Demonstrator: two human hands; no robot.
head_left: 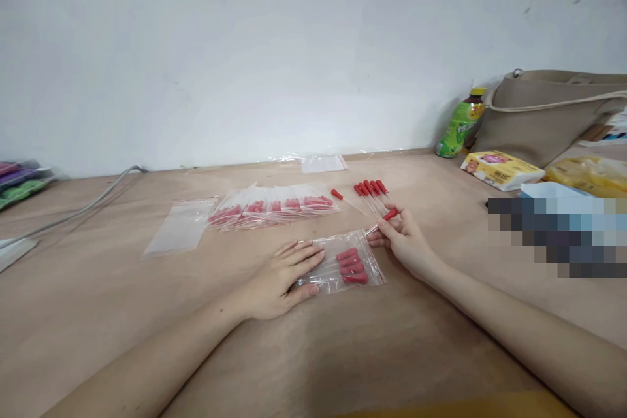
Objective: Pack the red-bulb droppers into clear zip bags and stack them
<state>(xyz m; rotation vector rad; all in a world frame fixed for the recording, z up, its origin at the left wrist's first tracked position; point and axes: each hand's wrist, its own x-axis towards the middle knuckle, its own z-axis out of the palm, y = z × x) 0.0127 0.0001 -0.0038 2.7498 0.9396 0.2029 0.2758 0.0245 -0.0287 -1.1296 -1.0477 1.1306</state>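
My left hand [287,277] lies flat, fingers stretched out, on the closed end of a clear zip-lock bag [326,281]. Several droppers with red rubber bulbs [351,268] lie side by side inside it, bulbs toward the bag's right end. Between the thumb and fingers of my right hand [404,241] is another dropper [390,214], its red bulb up and its thin clear tube pointing at the bag's upper right corner. Whether the tip is inside the mouth I cannot tell. Beyond that hand lie a row of loose droppers [371,188] and a single dropper [337,194] apart from them.
Filled bags [274,206] overlap behind my left hand, with a flat bag [181,227] left of them. Another bag [323,163] lies by the wall. At right are a green bottle [458,127], a yellow tissue pack [502,171] and a beige handbag [539,114]. A grey cable [98,199] runs at left.
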